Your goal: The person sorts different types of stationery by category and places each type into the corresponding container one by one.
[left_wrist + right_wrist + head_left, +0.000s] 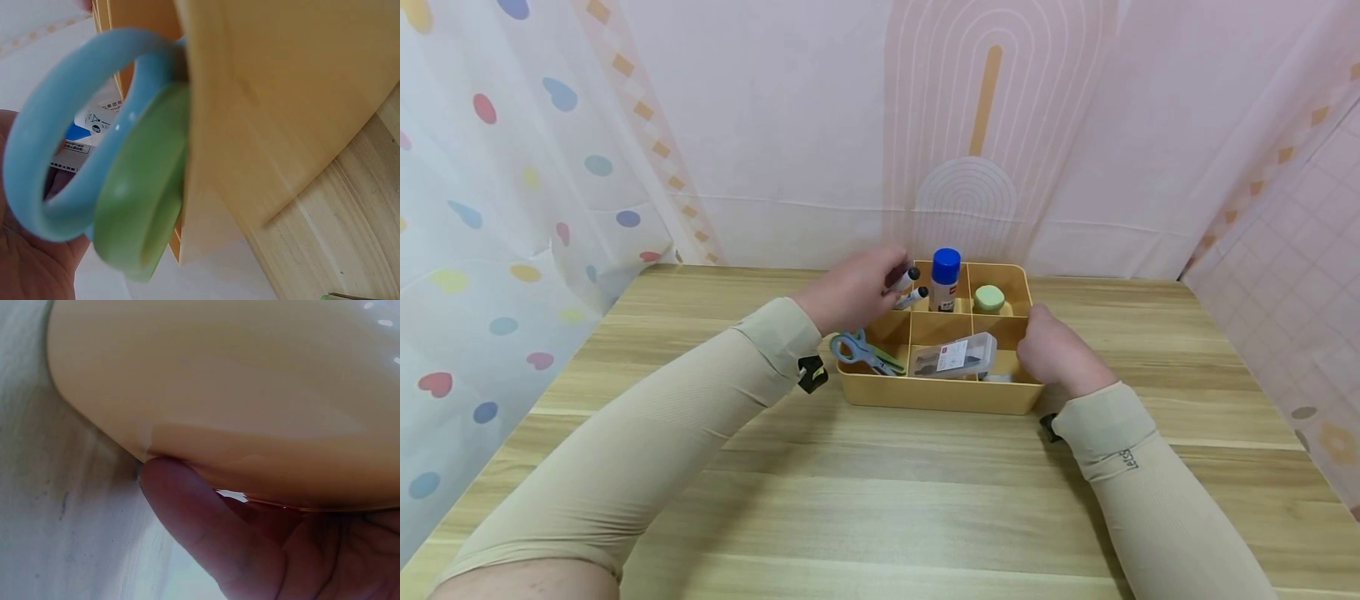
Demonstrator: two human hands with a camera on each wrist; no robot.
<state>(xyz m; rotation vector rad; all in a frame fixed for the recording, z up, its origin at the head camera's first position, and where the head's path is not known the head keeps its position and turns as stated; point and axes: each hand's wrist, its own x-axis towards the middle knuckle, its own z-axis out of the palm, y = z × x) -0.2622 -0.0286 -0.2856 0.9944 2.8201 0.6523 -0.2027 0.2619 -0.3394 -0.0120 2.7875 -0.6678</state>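
A yellow divided storage box (940, 393) stands on the table. My left hand (857, 287) is at its back left compartment, holding two white markers (913, 297) with black caps, which slant to the right. Blue and green scissors (859, 350) lean in the front left compartment; their handles (56, 131) loom large in the left wrist view. My right hand (1060, 350) grips the box's right end, its thumb (187, 506) against the outer wall in the right wrist view; the other fingers are mostly hidden.
Inside the box stand a glue stick (945, 279) with a blue cap and a pale green round item (989, 298). A clear plastic case (955, 356) lies tilted across the front compartments. The wooden table (880, 500) meets a patterned curtain (790, 125) behind the box.
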